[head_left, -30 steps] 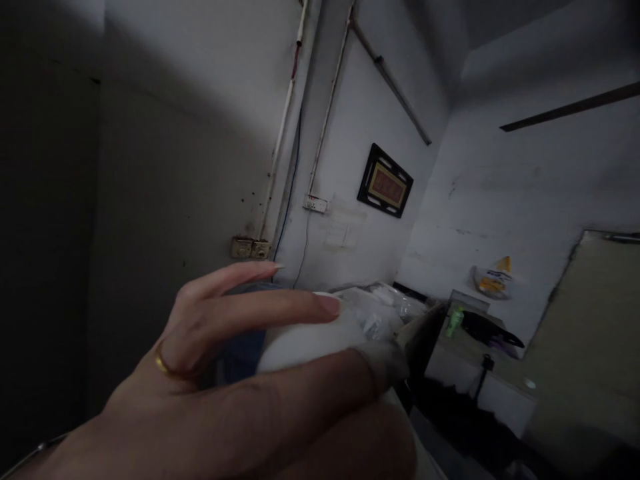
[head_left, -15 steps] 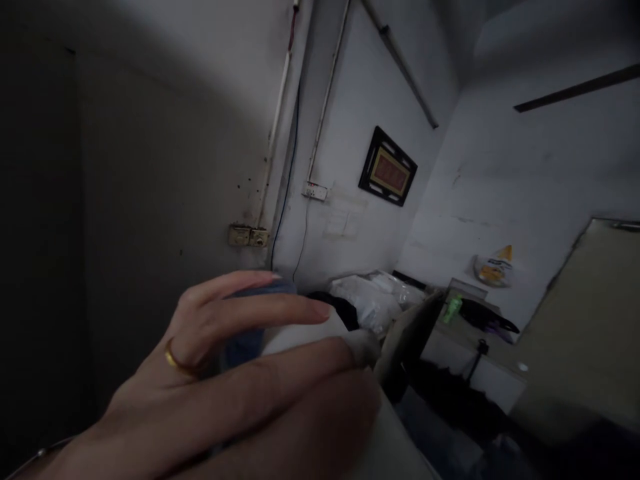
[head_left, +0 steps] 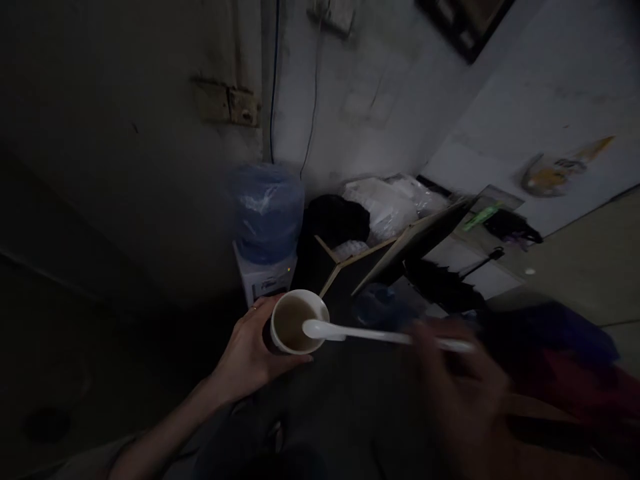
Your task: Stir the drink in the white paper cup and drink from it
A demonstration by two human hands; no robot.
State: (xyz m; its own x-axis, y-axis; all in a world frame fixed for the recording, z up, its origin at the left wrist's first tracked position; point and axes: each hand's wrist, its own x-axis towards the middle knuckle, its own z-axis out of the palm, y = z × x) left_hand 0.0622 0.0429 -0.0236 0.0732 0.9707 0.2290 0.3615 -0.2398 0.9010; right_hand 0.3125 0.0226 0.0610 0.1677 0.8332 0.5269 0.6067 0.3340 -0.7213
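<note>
Left hand: a white cup [head_left: 299,321] is gripped from the side by the left hand [head_left: 250,350], fingers wrapped around its wall, thumb at the near side; a ring can be made out on one finger.
Cup: held upright in mid-air, low in the middle of the view, in front of the water dispenser [head_left: 263,280]; a brownish liquid is seen inside.
Right hand: blurred by motion; the right hand [head_left: 460,390] is closed on the handle end of a white plastic spoon [head_left: 370,333].
Spoon: held roughly level, bowl end resting over the cup's right rim; whether the bowl touches the liquid cannot be told.
Dispenser: white body, blue water bottle [head_left: 267,210] set on top, against the dim wall.
Behind: a black bag [head_left: 333,220] and white plastic bags [head_left: 385,203] piled just right of the bottle; a tilted flat board [head_left: 415,243] near them.
Wall: a cable [head_left: 274,87] is run down to the bottle; a framed picture [head_left: 465,23] is cut off by the top edge.
Light: very dim, floor detail lost.
</note>
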